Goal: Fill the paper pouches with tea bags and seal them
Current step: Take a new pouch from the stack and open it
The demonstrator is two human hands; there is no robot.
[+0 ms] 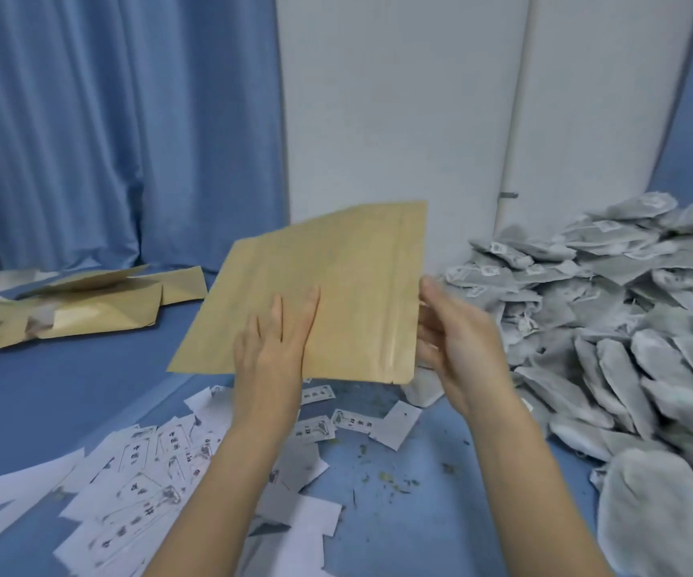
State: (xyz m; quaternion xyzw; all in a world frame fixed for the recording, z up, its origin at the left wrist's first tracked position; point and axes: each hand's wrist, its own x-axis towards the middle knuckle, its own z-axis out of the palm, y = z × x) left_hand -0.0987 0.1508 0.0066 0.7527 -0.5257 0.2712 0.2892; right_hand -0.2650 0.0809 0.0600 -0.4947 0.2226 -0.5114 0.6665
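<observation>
A flat brown paper pouch [336, 285] is held up over the blue table, its zip-seal end turned to the right. My left hand [272, 347] lies on its front face with straight fingers; the thumb is hidden. My right hand [457, 347] is at the pouch's right edge, fingers bent round that edge. A big heap of grey tea bags [611, 322] covers the table's right side, apart from both hands.
More brown pouches [87, 301] lie in a loose pile at the far left. White printed labels [149, 464] are scattered on the near part of the blue table [45, 393], with tea crumbs around. A blue curtain and a white wall stand behind.
</observation>
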